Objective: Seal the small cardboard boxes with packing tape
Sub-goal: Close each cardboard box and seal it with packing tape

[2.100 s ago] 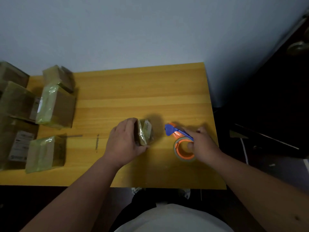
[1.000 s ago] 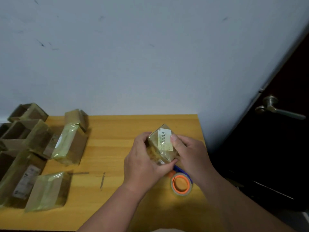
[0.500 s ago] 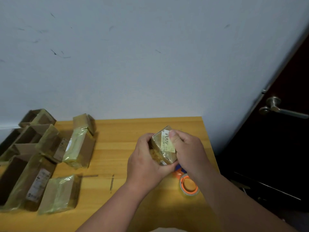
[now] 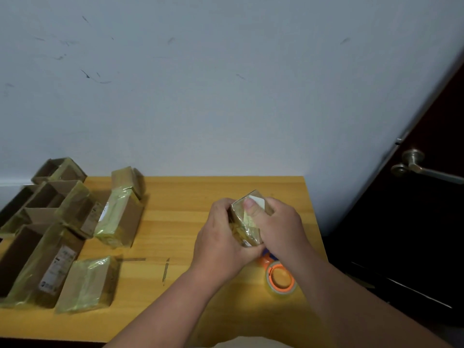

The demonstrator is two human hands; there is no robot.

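Observation:
A small cardboard box, wrapped in shiny clear tape with a white label on its upper face, is lifted above the wooden table. My left hand grips its left side and underside. My right hand holds its right side, with the thumb pressed flat on the top face. The tape dispenser, an orange roll holder with a blue part, lies on the table just under my right wrist, partly hidden by it.
Several cardboard boxes crowd the table's left end: taped ones and open ones behind them. Short dark marks show on the table's middle. A dark door with a metal lever handle stands to the right.
My right hand let go of the tape dispenser and joined the left on the box, which rose off the table. Over the last half second the thumb slid along the top face.

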